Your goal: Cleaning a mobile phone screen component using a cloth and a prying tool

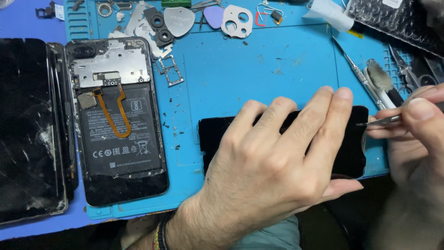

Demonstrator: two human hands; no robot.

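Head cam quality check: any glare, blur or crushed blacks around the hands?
Head view: light is even and soft, with little shadow under the left hand; the right hand at the frame edge looks slightly soft; the black screen panel shows no surface detail; the tweezers catch a small glint; the blue mat is sharp.

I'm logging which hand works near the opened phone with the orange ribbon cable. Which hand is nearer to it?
Left. The left hand presses on the black screen panel just right of the opened phone; the right hand, holding tweezers, is farther right.
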